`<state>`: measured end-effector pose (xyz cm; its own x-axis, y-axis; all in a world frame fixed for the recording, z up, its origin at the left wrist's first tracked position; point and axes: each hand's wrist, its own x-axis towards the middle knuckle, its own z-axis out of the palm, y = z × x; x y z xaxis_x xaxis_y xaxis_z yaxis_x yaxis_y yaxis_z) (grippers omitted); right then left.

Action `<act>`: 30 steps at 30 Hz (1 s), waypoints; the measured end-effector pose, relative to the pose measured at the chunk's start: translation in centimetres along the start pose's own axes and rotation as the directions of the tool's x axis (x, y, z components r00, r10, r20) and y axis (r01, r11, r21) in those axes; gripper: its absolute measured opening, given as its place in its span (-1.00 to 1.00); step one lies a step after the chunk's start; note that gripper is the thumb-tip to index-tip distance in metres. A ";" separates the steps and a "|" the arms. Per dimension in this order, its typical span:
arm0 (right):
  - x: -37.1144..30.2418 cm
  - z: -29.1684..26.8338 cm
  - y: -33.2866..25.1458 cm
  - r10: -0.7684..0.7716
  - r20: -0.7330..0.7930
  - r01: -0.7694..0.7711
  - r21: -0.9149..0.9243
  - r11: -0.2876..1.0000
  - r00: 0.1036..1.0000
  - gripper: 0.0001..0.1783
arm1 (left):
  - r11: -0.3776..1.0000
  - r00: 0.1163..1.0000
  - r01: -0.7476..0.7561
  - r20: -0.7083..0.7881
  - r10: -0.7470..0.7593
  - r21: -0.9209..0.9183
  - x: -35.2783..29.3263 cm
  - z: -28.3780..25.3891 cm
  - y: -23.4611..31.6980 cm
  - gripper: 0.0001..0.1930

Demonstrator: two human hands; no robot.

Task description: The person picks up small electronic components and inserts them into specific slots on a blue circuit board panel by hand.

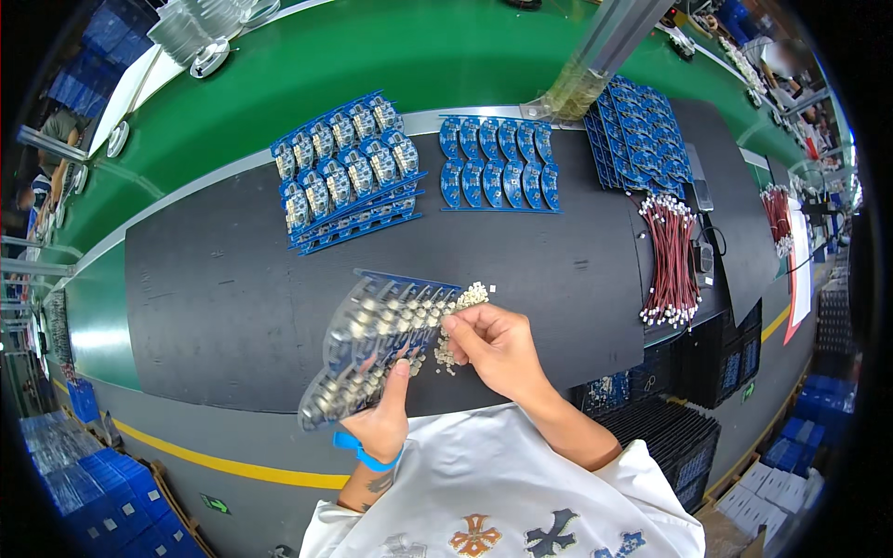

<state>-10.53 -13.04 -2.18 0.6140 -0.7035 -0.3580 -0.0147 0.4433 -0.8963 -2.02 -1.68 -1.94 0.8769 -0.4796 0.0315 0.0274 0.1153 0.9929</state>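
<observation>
- The left hand had its grip on the near edge of a sheet of boards, thumb on top; the sheet lay at 12 o'clock from that hand, seemingly tilted above the black surface.
- The right hand bent its fingers at the sheet's 3 o'clock edge, thumb and fingertip nearly meeting; whether that grip pinched a white piece could not be told.
- Loose white pieces lay at 11 o'clock from the right hand, close by the sheet.
- A low swing of the sheet or the right wrist could have scattered them.
- With one hand bearing the sheet, a slack thumb might have let it tip, jarring its parts.
- Filled sheets sat unevenly stacked towards 12 o'clock; a knock could have slid the top one off.
</observation>
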 end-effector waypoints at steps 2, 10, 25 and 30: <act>0.0 0.2 0.0 -0.009 -0.039 0.005 -0.109 0.994 0.999 -0.82 | 0.986 0.998 -0.061 -0.025 0.065 0.154 -0.3 0.0 -0.1 -0.66; -0.6 0.3 -1.0 -0.154 -0.056 0.123 -0.369 0.921 0.987 -0.86 | 0.999 0.995 -0.037 -0.095 0.037 0.000 -0.2 0.5 0.1 -0.80; 0.1 0.8 -1.2 0.076 0.015 -0.076 -0.015 0.997 0.997 -0.79 | 0.926 0.964 -0.248 -0.024 0.266 0.286 0.4 0.2 -0.9 -0.86; 0.2 0.7 -0.5 -0.070 -0.061 0.060 -0.145 0.988 0.996 -0.80 | 0.951 0.980 -0.195 -0.001 0.201 0.239 0.6 0.4 -0.3 -0.85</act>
<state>-9.84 -12.97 -1.64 0.5642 -0.7652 -0.3101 -0.0921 0.3149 -0.9446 -1.70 -2.32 -2.22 0.8650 -0.4457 0.2307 -0.2599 -0.0045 0.9656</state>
